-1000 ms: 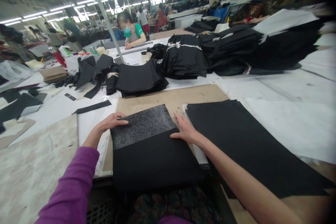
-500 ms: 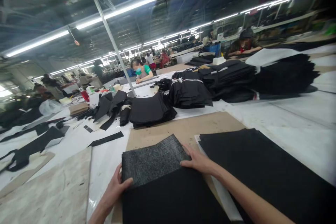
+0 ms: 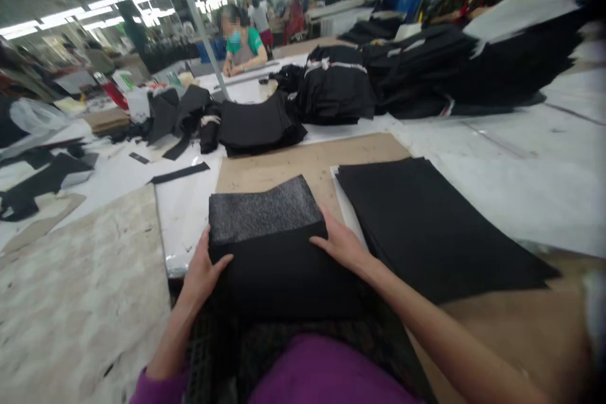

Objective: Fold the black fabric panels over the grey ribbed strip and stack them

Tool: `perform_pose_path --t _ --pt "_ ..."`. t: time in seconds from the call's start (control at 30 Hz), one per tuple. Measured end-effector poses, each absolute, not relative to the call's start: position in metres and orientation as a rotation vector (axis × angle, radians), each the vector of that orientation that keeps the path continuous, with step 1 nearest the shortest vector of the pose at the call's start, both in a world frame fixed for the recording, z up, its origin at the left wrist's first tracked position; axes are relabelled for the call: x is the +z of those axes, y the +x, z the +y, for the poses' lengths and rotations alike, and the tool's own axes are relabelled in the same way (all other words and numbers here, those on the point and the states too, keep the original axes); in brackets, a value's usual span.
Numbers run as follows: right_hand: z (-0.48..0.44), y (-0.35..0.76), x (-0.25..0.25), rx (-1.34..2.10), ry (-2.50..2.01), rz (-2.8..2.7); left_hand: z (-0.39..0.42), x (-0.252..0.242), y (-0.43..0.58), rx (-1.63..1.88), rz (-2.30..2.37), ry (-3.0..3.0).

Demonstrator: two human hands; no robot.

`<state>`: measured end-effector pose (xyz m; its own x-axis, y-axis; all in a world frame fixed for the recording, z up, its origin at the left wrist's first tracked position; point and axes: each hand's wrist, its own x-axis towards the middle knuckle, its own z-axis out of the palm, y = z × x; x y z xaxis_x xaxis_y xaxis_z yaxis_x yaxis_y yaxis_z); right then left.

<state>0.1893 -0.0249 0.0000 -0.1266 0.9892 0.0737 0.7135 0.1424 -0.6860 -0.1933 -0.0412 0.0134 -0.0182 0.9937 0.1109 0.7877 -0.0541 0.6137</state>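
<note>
The left hand has its grip clamped on the left edge of the black cloth, thumb on top; the right hand pinches the right edge likewise. 1 grey band crosses the cloth's far end, over the brown board on the counter. A black stack lies just beyond the right hand.

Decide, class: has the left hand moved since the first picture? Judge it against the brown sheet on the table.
Yes: the left hand has moved toward the camera, farther from the far edge of the brown sheet.
</note>
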Motion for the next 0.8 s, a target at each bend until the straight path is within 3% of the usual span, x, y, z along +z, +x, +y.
perform_pose_path --t 0.1,0.17,0.33,0.6,0.8 --pt "-0.027 0.188 -0.002 0.353 -1.642 -2.006 -0.047 0.015 -0.182 0.703 2.039 2.205" --pt "-0.028 0.190 -0.004 0.283 -1.536 -2.092 -0.051 0.019 -0.160 0.725 1.919 2.366" --pt "-0.027 0.191 -0.013 0.309 -1.312 -2.171 -0.042 0.019 -0.080 0.694 1.449 2.529" --pt "-0.023 0.186 -0.028 0.311 -1.410 -2.116 -0.010 -0.006 -0.036 0.687 1.520 2.544" --pt "-0.024 0.187 -0.023 0.308 -1.444 -2.103 -0.016 -0.003 -0.044 0.703 1.304 2.679"
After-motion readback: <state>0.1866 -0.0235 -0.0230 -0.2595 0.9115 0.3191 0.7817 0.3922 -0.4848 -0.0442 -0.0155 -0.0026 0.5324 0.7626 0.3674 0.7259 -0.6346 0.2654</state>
